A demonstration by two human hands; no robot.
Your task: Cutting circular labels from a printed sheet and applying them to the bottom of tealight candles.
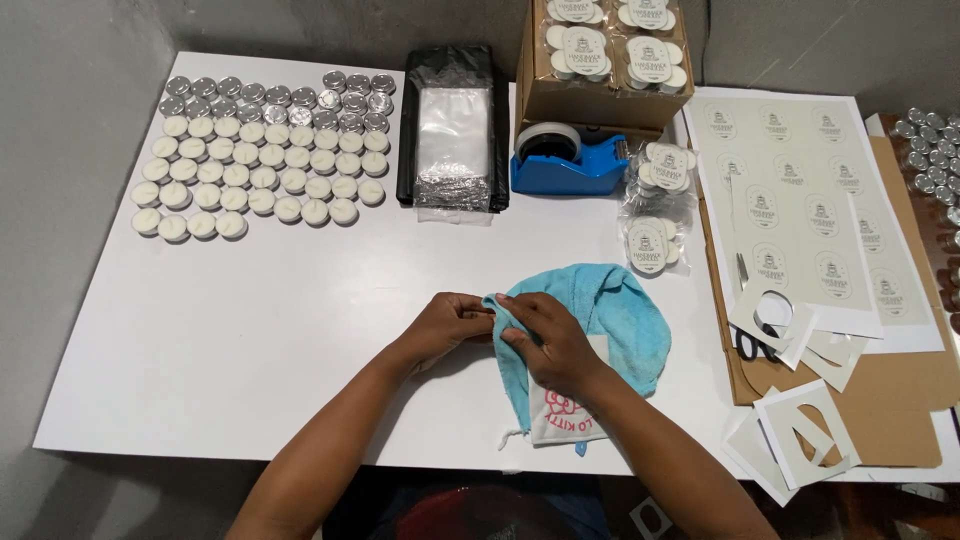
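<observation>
**Towel pinched at its edge**

Towel (600, 310), light blue, lies bunched on the white tabletop (250, 330) near the front edge, partly covering a small white drawstring pouch (565, 415). Both hands meet at its left edge: left hand (447, 322) and right hand (550, 345) each pinch the cloth.

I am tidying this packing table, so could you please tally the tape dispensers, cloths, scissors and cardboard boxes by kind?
blue tape dispenser: 1
blue cloth: 1
scissors: 1 pair, partly under paper offcuts
cardboard box: 1
Total: 4
</observation>
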